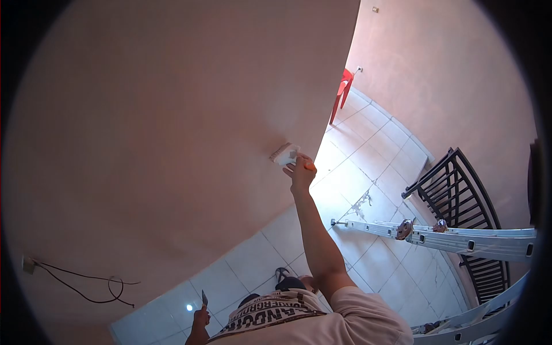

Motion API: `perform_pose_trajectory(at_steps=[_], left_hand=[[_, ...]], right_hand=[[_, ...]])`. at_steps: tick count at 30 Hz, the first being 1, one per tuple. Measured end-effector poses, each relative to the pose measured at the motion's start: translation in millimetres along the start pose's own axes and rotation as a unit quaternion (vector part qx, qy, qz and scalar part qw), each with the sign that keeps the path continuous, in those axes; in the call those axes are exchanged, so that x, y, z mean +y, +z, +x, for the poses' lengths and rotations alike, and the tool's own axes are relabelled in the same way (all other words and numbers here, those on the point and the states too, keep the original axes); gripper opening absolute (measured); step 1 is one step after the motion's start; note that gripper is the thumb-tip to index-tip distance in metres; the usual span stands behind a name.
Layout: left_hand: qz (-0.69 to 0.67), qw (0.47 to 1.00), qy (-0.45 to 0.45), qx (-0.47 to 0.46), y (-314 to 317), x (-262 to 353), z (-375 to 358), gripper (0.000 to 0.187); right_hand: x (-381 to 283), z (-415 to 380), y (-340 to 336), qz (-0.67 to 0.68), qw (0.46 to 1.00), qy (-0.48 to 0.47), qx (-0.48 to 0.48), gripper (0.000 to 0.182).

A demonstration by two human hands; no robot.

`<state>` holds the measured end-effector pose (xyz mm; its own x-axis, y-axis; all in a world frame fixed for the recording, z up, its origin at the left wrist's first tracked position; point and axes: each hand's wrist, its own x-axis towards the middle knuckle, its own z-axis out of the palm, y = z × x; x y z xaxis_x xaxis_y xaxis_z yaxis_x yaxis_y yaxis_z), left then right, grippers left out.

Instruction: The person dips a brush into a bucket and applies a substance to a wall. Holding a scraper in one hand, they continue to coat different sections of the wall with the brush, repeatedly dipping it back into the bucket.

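Observation:
My right hand is closed around the orange handle of a wide paintbrush. The brush's pale bristles lie at the pinkish-brown wall, close to its vertical edge; contact is hard to make out. Low at the left, my left hand grips a putty knife upright, its blade pointing up. Paler, smoother-looking patches show on the wall around the brush.
An aluminium ladder reaches in from the right over the tiled floor. Behind it leans a dark metal grille by the far wall. A red plastic chair stands past the wall's edge. Loose black cables hang from a wall box.

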<state>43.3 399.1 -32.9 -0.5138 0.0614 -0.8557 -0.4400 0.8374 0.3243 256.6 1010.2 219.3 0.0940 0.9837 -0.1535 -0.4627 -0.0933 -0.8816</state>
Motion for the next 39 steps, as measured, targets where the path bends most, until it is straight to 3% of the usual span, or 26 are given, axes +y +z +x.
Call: perform_pose_trajectory(at_steps=[3, 5, 9, 11, 15, 17, 22, 24, 27, 29, 33, 34, 36, 39], left_hand=[[-0.001, 0.999, 0.041, 0.018, 3, 8, 9, 0.059], [-0.012, 0.999, 0.033, 0.015, 10, 18, 5, 0.057], [0.009, 0.999, 0.049, -0.003, 17, 8, 12, 0.056], [0.02, 0.999, 0.04, 0.006, 25, 10, 3, 0.056], [0.013, 1.0, 0.019, 0.019, 44, -1, 7, 0.054], [0.016, 1.0, 0.017, 0.011, 42, -2, 3, 0.054], [0.013, 1.0, 0.016, -0.003, 26, -2, 2, 0.054], [0.011, 1.0, 0.024, -0.007, 15, -1, 4, 0.054], [0.002, 0.999, 0.037, -0.011, 1, 0, 10, 0.054], [-0.018, 0.999, 0.046, -0.013, -6, -1, 16, 0.054], [-0.071, 0.997, 0.028, 0.005, 7, 14, 29, 0.054], [-0.064, 0.997, 0.035, 0.003, 12, 17, 28, 0.054], [-0.046, 0.998, 0.047, 0.0, 23, 13, 21, 0.053], [-0.03, 0.999, 0.034, -0.015, 36, 4, 4, 0.054]], right_hand=[[-92, -1, 54, 0.036, 0.996, -0.077, -0.014, 0.019], [-186, -7, 102, 0.091, 0.973, -0.2, -0.067, 0.018], [-369, -9, 191, 0.245, 0.864, -0.393, -0.195, 0.02], [-423, -16, 219, 0.298, 0.849, -0.384, -0.209, 0.024], [-409, 0, 223, 0.313, 0.838, -0.373, -0.247, 0.029], [-336, 27, 200, 0.297, 0.858, -0.351, -0.228, 0.035], [-133, 7, 73, 0.149, 0.975, -0.156, -0.057, 0.027], [-97, 3, 41, 0.069, 0.995, -0.078, -0.005, 0.026], [-114, 14, 52, 0.022, 0.997, -0.074, -0.011, 0.029], [-177, 16, 93, 0.006, 0.976, -0.215, -0.036, 0.025], [-348, 17, 189, 0.195, 0.881, -0.408, -0.141, 0.014], [-385, 17, 202, 0.202, 0.867, -0.42, -0.18, 0.017], [-437, -23, 222, 0.266, 0.875, -0.365, -0.171, 0.033], [-432, -17, 220, 0.274, 0.883, -0.335, -0.183, 0.032]])
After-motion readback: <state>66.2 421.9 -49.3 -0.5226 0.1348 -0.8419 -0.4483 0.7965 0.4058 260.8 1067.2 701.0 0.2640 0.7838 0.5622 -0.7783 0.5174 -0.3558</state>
